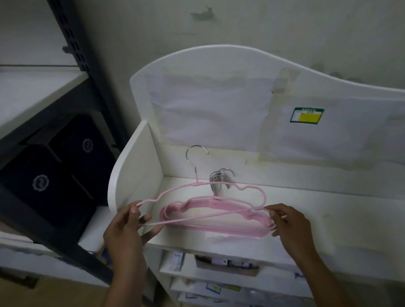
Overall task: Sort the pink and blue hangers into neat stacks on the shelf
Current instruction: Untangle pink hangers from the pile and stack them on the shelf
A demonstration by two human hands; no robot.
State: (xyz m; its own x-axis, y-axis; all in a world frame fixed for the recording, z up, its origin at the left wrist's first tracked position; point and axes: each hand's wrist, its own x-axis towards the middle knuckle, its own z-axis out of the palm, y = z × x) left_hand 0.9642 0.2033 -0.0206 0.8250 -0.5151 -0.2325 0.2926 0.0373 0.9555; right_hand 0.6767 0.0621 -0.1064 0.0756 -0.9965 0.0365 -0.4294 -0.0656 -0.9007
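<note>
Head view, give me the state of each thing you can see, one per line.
Left hand: pinching the held hanger's left end.
Right hand: pinching its right end.
Held pink hanger: raised above the stack, hook pointing up.
Pink hanger stack: lying flat on the white shelf, hooks bunched together.

We note that the pink hanger (201, 184) has a thin body with a smooth, matt pink coating and a bright, polished metal hook. The stack of pink hangers (216, 217) shows the same matt pink finish, with glossy metal hooks bunched together. The white shelf (329, 214) presents a smooth, painted-looking surface with yellowish stains. The green-and-yellow label (306, 115) looks like printed paper. The dark rack (75, 41) appears as matt perforated metal.
</note>
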